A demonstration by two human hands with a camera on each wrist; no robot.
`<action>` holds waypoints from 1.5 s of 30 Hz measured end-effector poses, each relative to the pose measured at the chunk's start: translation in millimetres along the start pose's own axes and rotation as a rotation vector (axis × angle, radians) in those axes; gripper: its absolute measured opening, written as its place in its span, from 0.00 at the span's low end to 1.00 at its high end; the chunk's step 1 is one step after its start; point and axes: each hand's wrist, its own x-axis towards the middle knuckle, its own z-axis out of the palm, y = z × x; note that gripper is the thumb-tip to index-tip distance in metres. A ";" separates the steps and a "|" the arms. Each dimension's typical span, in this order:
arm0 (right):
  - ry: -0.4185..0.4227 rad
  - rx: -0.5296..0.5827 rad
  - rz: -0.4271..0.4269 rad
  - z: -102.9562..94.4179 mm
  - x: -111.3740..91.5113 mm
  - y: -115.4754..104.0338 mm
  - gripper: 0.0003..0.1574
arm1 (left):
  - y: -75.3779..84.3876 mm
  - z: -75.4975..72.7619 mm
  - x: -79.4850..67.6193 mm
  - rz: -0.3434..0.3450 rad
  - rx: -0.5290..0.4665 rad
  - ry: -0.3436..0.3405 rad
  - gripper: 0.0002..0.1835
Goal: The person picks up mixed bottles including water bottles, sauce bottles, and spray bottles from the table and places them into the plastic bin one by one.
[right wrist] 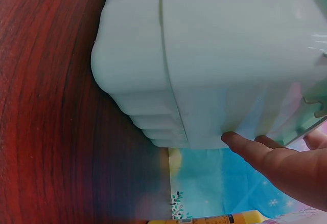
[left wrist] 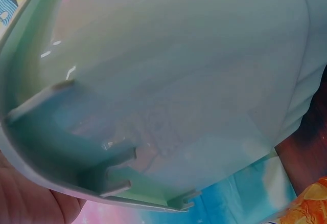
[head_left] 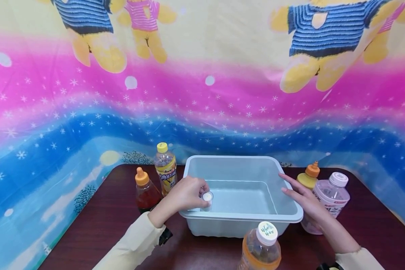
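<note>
A pale blue-grey plastic basin (head_left: 222,227) stands on the table. Inside its front left corner, my left hand (head_left: 186,193) pinches a small clear container with a round white top (head_left: 207,196) between thumb and fingers; most of its body is hidden. The left wrist view shows the basin's outer wall (left wrist: 204,96) and only part of that hand (left wrist: 38,198) beside the rim. At the basin's right side, my right hand (head_left: 305,200) has its fingers extended against the rim. From the right wrist, its fingertips (right wrist: 230,137) lie at the outer wall, under the lip.
Left of the basin stand a red-brown sauce bottle (head_left: 147,195) with orange cap and a yellow-labelled drink bottle (head_left: 166,168). A yellow squeeze bottle (head_left: 307,180) and a pink-labelled bottle (head_left: 332,197) are at the right. An orange-labelled bottle (head_left: 260,253) stands in front. Printed cloth (head_left: 202,97) hangs behind.
</note>
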 end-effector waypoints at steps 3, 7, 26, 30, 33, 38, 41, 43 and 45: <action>0.001 0.006 0.002 0.7 -0.6 0.2 0.37 | 0.1 1.1 -0.4 0.012 0.012 -0.008 0.12; 0.004 -0.002 0.004 1.2 -0.6 0.6 0.37 | 0.3 2.2 -0.2 0.025 0.033 -0.015 0.12; 0.005 0.009 -0.007 -0.4 0.6 0.0 0.37 | 3.2 6.2 3.7 0.025 0.103 -0.026 0.12; 0.006 0.009 -0.002 0.0 0.1 -0.4 0.37 | 2.3 8.4 3.8 0.017 0.102 -0.035 0.12; 0.002 0.006 0.006 0.4 -0.3 -0.3 0.37 | 1.6 9.6 3.6 0.007 0.100 -0.043 0.12; 0.006 0.008 0.002 0.3 -0.1 -0.1 0.37 | 2.1 10.3 3.5 0.011 0.110 -0.040 0.12; 0.006 0.012 -0.010 0.0 0.2 0.2 0.37 | 3.8 8.9 3.5 0.011 0.129 -0.040 0.12; 0.005 0.011 -0.016 -0.2 0.4 0.4 0.37 | 4.9 7.7 3.6 0.015 0.142 -0.040 0.12; 0.005 0.012 -0.020 -0.2 0.5 0.5 0.37 | 5.8 6.5 3.8 0.019 0.151 -0.040 0.12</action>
